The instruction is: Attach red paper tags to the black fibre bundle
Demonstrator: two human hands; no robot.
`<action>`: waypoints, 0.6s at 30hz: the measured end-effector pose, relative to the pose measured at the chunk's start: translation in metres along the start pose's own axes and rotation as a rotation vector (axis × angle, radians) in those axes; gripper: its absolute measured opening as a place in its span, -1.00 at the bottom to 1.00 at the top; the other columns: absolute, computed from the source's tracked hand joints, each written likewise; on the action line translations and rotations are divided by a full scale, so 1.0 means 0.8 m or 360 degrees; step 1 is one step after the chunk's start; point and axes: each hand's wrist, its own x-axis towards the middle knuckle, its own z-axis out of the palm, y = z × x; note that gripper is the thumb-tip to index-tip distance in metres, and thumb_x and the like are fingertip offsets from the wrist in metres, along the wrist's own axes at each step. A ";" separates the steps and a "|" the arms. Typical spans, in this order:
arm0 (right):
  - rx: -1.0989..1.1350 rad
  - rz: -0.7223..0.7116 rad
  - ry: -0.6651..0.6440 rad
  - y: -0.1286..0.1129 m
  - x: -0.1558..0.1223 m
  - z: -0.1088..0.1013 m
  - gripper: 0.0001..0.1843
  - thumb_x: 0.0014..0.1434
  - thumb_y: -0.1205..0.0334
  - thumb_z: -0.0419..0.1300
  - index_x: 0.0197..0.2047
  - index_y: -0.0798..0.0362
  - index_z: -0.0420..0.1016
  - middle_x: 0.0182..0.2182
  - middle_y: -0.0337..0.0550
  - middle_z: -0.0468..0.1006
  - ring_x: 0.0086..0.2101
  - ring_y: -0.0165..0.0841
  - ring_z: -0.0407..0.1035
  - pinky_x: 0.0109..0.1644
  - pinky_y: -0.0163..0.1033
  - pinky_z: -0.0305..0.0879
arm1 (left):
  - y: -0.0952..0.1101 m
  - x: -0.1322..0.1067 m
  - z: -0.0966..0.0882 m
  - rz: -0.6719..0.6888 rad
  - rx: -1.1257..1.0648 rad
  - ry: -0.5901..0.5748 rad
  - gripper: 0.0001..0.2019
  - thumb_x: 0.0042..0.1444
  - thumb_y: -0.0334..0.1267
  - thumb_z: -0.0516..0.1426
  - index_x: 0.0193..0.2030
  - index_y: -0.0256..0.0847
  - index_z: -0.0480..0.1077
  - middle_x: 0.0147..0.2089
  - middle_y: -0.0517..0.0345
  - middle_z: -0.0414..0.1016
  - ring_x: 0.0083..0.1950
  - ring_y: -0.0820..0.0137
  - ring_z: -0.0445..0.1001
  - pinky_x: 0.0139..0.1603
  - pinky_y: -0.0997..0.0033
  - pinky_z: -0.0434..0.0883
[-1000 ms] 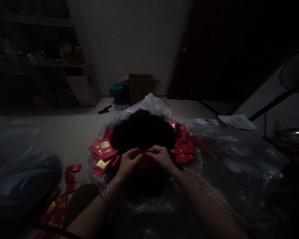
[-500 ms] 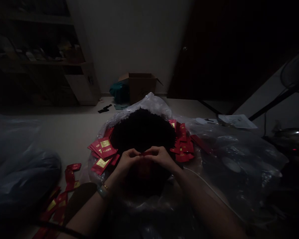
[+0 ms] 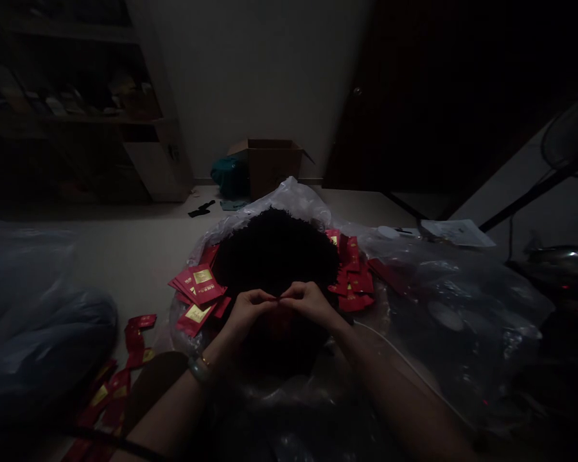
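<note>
My left hand (image 3: 252, 310) and my right hand (image 3: 308, 304) pinch the top edge of a red packet (image 3: 280, 323), thumbs and fingertips almost meeting. The packet hangs below the fingers and is hard to make out in the dark. Right behind it rises a heap of black loose leaves (image 3: 274, 250), which look like dry tea, on a clear plastic sheet (image 3: 293, 192). Red packets with gold labels (image 3: 205, 287) lie fanned out left of the heap. More red packets (image 3: 354, 282) are piled to its right.
Further red packets (image 3: 137, 340) are strewn at lower left, near a big plastic bag (image 3: 33, 308). Crumpled clear plastic (image 3: 453, 308) spreads on the right, with a white cord (image 3: 399, 353) running beside it. An open cardboard box (image 3: 274, 167) stands against the wall.
My fingertips have come closer together along the packet's top edge, and less red shows between them. The packets around the heap stay where they were.
</note>
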 end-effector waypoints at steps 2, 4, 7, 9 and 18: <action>0.0015 -0.0009 0.0022 0.001 0.001 0.001 -0.89 -0.10 0.22 0.29 -0.47 0.08 0.58 -0.48 -0.19 0.53 -0.39 -0.34 0.40 -0.26 -0.26 0.29 | -0.002 -0.001 0.003 -0.0008 -0.0093 -0.0007 -0.80 -0.30 -0.23 0.32 -0.49 -0.25 0.47 -0.47 0.18 0.53 -0.39 0.37 0.48 -0.30 0.41 0.39; 0.0038 -0.0018 0.0040 0.002 0.000 0.002 -0.89 -0.11 0.22 0.29 -0.48 0.08 0.58 -0.49 -0.19 0.53 -0.39 -0.34 0.40 -0.26 -0.26 0.29 | -0.002 -0.003 0.007 -0.0008 -0.0143 -0.0019 -0.78 -0.26 -0.19 0.31 -0.47 -0.25 0.45 -0.45 0.18 0.52 -0.39 0.38 0.47 -0.33 0.44 0.38; 0.0091 -0.0016 0.0066 0.001 -0.001 0.003 -0.89 -0.11 0.22 0.28 -0.49 0.08 0.56 -0.49 -0.20 0.53 -0.39 -0.34 0.40 -0.26 -0.26 0.30 | 0.002 -0.007 0.011 -0.0039 -0.0111 -0.0149 -0.74 -0.21 -0.17 0.30 -0.41 -0.28 0.44 -0.44 0.19 0.51 -0.39 0.40 0.46 -0.35 0.47 0.36; 0.0138 0.0002 0.0057 -0.001 -0.003 0.004 -0.88 -0.10 0.21 0.28 -0.48 0.08 0.56 -0.49 -0.20 0.54 -0.40 -0.35 0.40 -0.28 -0.27 0.30 | 0.002 -0.009 0.012 -0.0093 -0.0100 -0.0316 -0.71 -0.23 -0.18 0.32 -0.37 -0.31 0.46 -0.43 0.17 0.51 -0.39 0.39 0.46 -0.34 0.47 0.35; -0.0066 -0.0054 -0.0091 -0.012 -0.007 0.011 -0.86 -0.03 0.22 0.27 -0.35 0.05 0.59 -0.38 -0.18 0.59 -0.34 -0.32 0.44 -0.24 -0.27 0.31 | -0.006 -0.017 0.020 -0.0315 -0.0025 -0.0359 -0.79 -0.20 -0.22 0.29 -0.44 -0.33 0.49 -0.56 0.19 0.47 -0.50 0.40 0.43 -0.44 0.46 0.33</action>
